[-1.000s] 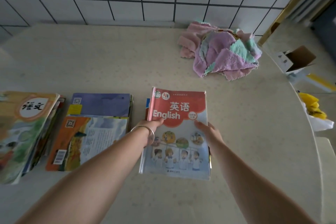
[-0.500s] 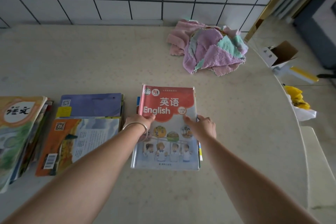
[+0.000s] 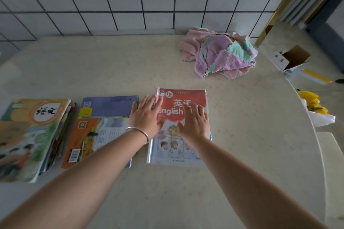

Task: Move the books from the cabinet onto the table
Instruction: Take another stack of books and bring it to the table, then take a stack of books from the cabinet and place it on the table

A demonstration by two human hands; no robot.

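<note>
A red and pale-blue English textbook (image 3: 193,96) lies flat on the beige table (image 3: 242,135), on top of other books whose edges barely show. My left hand (image 3: 146,117), with a silver bangle at the wrist, rests fingers spread over the book's left edge. My right hand (image 3: 194,121) lies flat and spread on the cover's middle. Neither hand grips anything. Left of it is a stack topped by an orange book (image 3: 83,135) over a purple one (image 3: 109,104). At the far left sits a pile under a Chinese-language textbook (image 3: 31,132).
A heap of pink, purple and green cloths (image 3: 219,54) lies at the table's back right. A tiled wall (image 3: 130,0) runs behind. Beyond the table's curved right edge are an open cardboard box (image 3: 292,57) and a yellow bag (image 3: 312,104) on the floor.
Both hands slid up the English book's cover and their fingers spread flat; earlier they held its sides lower down. The view shifted slightly.
</note>
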